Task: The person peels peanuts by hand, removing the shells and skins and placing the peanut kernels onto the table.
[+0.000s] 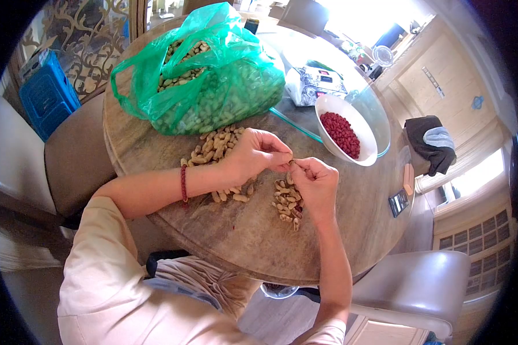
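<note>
My left hand (258, 154) and my right hand (315, 179) meet over the middle of the round table, fingertips pinched around a small brownish piece (290, 163), perhaps a peanut shell. Beside and behind my left hand lies a pile of unshelled peanuts (214, 147). Below the fingertips, next to my right hand, is a smaller heap of peanut shells (286, 201). A green plastic bag (230, 86) full of peanuts stands behind my left hand. To the right, a white bowl (364, 127) holds red kernels (342, 135).
Behind the bowl sits a white patterned packet (315, 85). A dark flat object (398, 202) lies near the right edge of the round table (259, 241). Chairs stand on both sides, and a small bin (279, 291) shows beneath the front edge.
</note>
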A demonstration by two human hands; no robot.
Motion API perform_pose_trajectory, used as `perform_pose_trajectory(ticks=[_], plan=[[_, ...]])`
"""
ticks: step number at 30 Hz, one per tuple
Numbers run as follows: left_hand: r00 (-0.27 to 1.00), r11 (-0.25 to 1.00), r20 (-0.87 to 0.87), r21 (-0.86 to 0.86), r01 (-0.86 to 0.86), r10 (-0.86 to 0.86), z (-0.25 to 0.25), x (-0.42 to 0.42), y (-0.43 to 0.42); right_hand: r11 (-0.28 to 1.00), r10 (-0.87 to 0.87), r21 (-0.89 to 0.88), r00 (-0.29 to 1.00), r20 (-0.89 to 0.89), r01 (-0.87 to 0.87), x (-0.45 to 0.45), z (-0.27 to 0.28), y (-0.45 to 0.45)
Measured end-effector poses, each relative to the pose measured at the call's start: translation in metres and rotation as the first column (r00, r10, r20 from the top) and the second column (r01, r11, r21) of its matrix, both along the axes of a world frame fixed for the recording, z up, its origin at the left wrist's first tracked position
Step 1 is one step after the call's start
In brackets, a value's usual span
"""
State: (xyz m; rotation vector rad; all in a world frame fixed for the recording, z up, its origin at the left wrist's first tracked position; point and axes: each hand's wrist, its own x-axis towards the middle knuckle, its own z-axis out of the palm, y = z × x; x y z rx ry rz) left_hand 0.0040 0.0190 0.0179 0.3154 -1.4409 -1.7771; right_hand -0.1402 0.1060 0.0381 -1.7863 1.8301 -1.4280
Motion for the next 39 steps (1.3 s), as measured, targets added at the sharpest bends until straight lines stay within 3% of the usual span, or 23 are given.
perform_pose_trajectory(ticks=[3,5,6,8,12,24,26,29,39], plan=[[0.999,0.988,-0.045,0.149,0.030,-0.024,-0.002,0.000,0.001,0.998,0.057,0.024,0.994,0.094,-0.059,-0.002,0.000,-0.001],[0.994,0.959,-0.073,0.267,0.092,-0.075,-0.003,0.001,-0.002,0.992,0.103,0.038,0.957,0.270,-0.118,-0.001,0.002,-0.001],[0.994,0.959,-0.073,0.266,0.093,-0.076,-0.002,0.001,-0.003,0.992,0.102,0.037,0.958,0.269,-0.117,-0.001,0.005,0.000],[0.992,0.929,-0.100,0.356,0.106,-0.075,-0.001,0.001,-0.005,0.975,0.027,0.188,0.897,0.442,-0.122,-0.003,0.015,0.003],[0.991,0.924,-0.107,0.365,0.113,-0.078,0.000,0.000,-0.005,0.970,0.031,0.194,0.871,0.490,-0.144,-0.003,0.018,0.004],[0.989,0.883,-0.060,0.444,0.151,-0.138,-0.003,0.000,-0.007,0.977,0.043,0.199,0.983,0.180,-0.079,-0.016,0.014,0.001],[0.990,0.865,-0.057,0.481,0.141,-0.129,-0.001,0.001,-0.007,0.962,0.063,0.268,0.997,-0.051,-0.047,-0.024,0.012,0.000],[0.992,0.874,-0.029,0.470,0.121,-0.122,-0.002,0.001,-0.008,0.946,0.104,0.321,0.981,-0.161,-0.048,-0.016,0.026,0.008],[0.989,0.911,-0.046,0.385,0.145,-0.138,-0.003,0.000,0.001,0.983,0.063,0.178,0.995,-0.083,-0.048,-0.012,0.016,0.001]])
